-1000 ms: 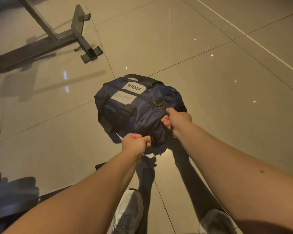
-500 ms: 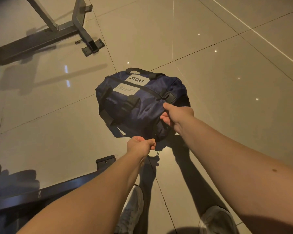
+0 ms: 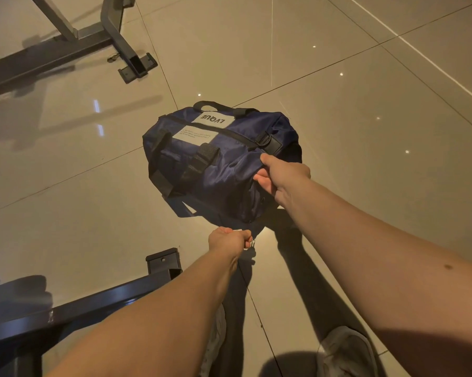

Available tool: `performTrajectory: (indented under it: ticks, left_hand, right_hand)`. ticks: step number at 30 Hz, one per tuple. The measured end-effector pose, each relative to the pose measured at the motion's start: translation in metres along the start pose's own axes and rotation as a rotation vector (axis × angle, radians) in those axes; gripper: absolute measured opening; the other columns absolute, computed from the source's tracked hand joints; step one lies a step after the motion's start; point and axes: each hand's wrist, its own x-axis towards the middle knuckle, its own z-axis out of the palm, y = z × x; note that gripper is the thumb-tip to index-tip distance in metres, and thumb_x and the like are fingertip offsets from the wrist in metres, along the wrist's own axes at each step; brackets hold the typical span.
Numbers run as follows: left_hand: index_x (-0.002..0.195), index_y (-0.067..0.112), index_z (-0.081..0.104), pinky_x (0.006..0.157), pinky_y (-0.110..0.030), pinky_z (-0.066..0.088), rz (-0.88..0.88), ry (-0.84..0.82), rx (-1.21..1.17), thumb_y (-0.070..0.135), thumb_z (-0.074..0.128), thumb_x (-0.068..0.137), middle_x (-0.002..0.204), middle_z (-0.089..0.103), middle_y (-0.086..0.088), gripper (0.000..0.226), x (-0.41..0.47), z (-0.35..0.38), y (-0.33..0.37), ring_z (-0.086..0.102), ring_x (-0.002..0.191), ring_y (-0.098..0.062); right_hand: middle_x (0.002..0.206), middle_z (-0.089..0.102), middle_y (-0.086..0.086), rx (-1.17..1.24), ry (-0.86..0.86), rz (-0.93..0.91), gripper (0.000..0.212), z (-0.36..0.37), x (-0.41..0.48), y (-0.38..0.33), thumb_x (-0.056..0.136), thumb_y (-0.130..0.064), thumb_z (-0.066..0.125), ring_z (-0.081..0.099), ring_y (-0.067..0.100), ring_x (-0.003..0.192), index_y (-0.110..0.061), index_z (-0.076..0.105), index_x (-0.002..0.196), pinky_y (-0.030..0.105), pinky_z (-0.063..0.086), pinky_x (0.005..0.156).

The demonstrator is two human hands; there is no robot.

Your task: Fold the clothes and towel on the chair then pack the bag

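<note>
A navy duffel bag (image 3: pixel 215 164) with black straps and a white label lies on the tiled floor in front of me. My right hand (image 3: pixel 281 176) grips the fabric at the bag's near right end. My left hand (image 3: pixel 229 239) is curled below the bag's near edge and pinches a small pale zipper pull (image 3: pixel 250 243). The bag's zip looks closed. No clothes or towel are visible.
A dark metal frame foot (image 3: pixel 137 66) stands on the floor at the upper left. Another dark metal bar (image 3: pixel 93 303) with a square end runs along the lower left beside my left arm. My two shoes (image 3: pixel 346 352) are at the bottom.
My left hand has drawn back toward me from the bag's near edge with the pull in its fingers. The right hand keeps its grip. My view has tipped, showing more of the lower bar.
</note>
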Motion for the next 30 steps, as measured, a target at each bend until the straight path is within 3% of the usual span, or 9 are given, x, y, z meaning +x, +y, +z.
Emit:
performTrajectory:
  ticks: [3, 5, 10, 13, 15, 18, 21, 26, 30]
  left_hand:
    - [0.105, -0.003, 0.072, 0.076, -0.038, 0.064, -0.021, 0.01, 0.037, 0.011, 0.081, 0.078, 0.09, 0.077, -0.019, 0.032, 0.008, 0.006, -0.002, 0.073, 0.074, -0.026]
    - [0.104, -0.001, 0.072, 0.079, -0.042, 0.064, -0.036, 0.032, 0.061, 0.012, 0.083, 0.074, 0.094, 0.076, -0.02, 0.034, 0.014, 0.008, -0.003, 0.075, 0.085, -0.031]
    - [0.103, -0.003, 0.064, 0.043, -0.022, 0.052, -0.065, 0.002, 0.089, 0.009, 0.075, 0.091, 0.092, 0.073, -0.019, 0.021, 0.004, 0.003, 0.004, 0.064, 0.062, -0.025]
    - [0.098, 0.006, 0.059, 0.07, -0.038, 0.063, 0.005, 0.015, 0.131, 0.03, 0.074, 0.092, 0.1, 0.073, -0.02, 0.029, 0.003, 0.002, 0.003, 0.072, 0.079, -0.03]
    - [0.099, 0.01, 0.058, 0.087, -0.049, 0.06, 0.079, 0.042, 0.185, 0.038, 0.07, 0.087, 0.101, 0.071, -0.016, 0.032, 0.002, -0.001, 0.004, 0.071, 0.092, -0.036]
    - [0.097, 0.014, 0.056, 0.081, -0.041, 0.057, 0.205, 0.12, 0.178, 0.024, 0.061, 0.091, 0.094, 0.065, -0.009, 0.012, -0.019, -0.009, 0.028, 0.065, 0.085, -0.029]
    - [0.107, 0.014, 0.052, 0.072, -0.034, 0.044, 0.282, 0.127, 0.176, 0.017, 0.057, 0.096, 0.094, 0.058, -0.005, 0.013, -0.034, -0.015, 0.053, 0.056, 0.081, -0.024]
    - [0.123, 0.013, 0.051, 0.094, -0.042, 0.049, 0.297, -0.013, 0.31, 0.021, 0.06, 0.097, 0.111, 0.055, -0.007, 0.029, -0.065, -0.028, 0.084, 0.059, 0.108, -0.034]
    - [0.122, 0.0, 0.062, 0.094, -0.045, 0.055, 0.318, -0.121, 0.34, 0.019, 0.058, 0.094, 0.112, 0.069, -0.021, 0.034, -0.084, -0.041, 0.104, 0.066, 0.107, -0.041]
  right_hand:
    - [0.09, 0.07, 0.012, -0.022, 0.003, 0.001, 0.026, -0.002, 0.001, 0.0, 0.088, -0.021, 0.079, 0.075, 0.02, 0.073, -0.008, 0.057, 0.086, 0.028, 0.063, 0.062]
    - [0.09, 0.07, 0.012, -0.033, 0.002, 0.008, 0.025, -0.004, 0.001, 0.001, 0.088, -0.021, 0.079, 0.075, 0.02, 0.073, -0.008, 0.057, 0.087, 0.028, 0.063, 0.063]
    - [0.096, 0.071, 0.012, -0.047, -0.038, 0.024, 0.033, -0.008, 0.002, 0.003, 0.089, -0.023, 0.078, 0.075, 0.019, 0.075, -0.003, 0.062, 0.111, 0.025, 0.062, 0.06]
    - [0.096, 0.073, 0.011, -0.085, -0.035, 0.016, 0.035, -0.008, 0.003, 0.006, 0.088, -0.026, 0.079, 0.075, 0.018, 0.076, -0.002, 0.064, 0.111, 0.025, 0.062, 0.062]
    - [0.091, 0.073, 0.01, -0.181, 0.008, -0.005, 0.032, -0.01, 0.002, 0.01, 0.088, -0.027, 0.078, 0.074, 0.016, 0.073, -0.002, 0.065, 0.104, 0.023, 0.061, 0.059]
    - [0.084, 0.072, 0.011, -0.312, 0.054, -0.026, 0.027, -0.02, -0.002, 0.019, 0.091, -0.024, 0.075, 0.068, 0.016, 0.063, -0.001, 0.066, 0.103, 0.021, 0.053, 0.046]
    - [0.075, 0.065, 0.014, -0.39, 0.038, 0.032, 0.021, -0.026, -0.014, 0.023, 0.092, -0.011, 0.068, 0.06, 0.019, 0.055, 0.004, 0.066, 0.107, 0.023, 0.05, 0.046]
    - [0.075, 0.062, 0.018, -0.524, 0.036, 0.06, 0.02, -0.031, -0.054, 0.006, 0.086, 0.006, 0.061, 0.058, 0.027, 0.055, 0.008, 0.062, 0.106, 0.029, 0.055, 0.048]
    - [0.079, 0.065, 0.021, -0.641, 0.049, 0.058, 0.017, -0.051, -0.095, -0.018, 0.087, 0.003, 0.063, 0.063, 0.032, 0.06, 0.01, 0.063, 0.102, 0.035, 0.056, 0.058]
